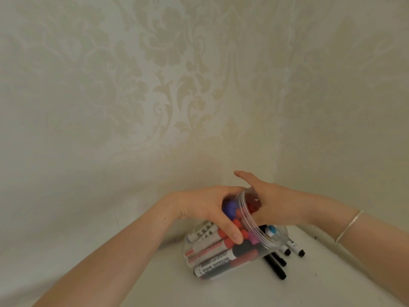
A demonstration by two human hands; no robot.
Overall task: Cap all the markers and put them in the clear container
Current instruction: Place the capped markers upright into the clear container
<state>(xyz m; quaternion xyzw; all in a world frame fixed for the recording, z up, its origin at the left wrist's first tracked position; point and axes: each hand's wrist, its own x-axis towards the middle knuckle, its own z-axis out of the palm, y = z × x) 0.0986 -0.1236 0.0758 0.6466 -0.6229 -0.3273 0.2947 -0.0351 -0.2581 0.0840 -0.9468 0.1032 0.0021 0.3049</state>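
Observation:
The clear container (257, 232) lies tilted on its side on the white table (243, 291), mouth toward the right. Inside are several capped whiteboard markers (218, 261) with red, blue and black caps. My left hand (205, 204) grips the container from above, thumb across its wall near the rim. My right hand (274, 200) is at the upper edge of the mouth with the thumb straight; its fingers are hidden behind the container, and something red (252, 202) shows there through the plastic. Thin black pens (275, 265) and white markers with black caps (295, 248) lie just right of the mouth.
A patterned cream wall (199, 85) rises right behind the table and wraps round both sides, forming a corner. A thin bracelet (349, 226) is on my right wrist. The table's white surface stretches toward me in front of the container.

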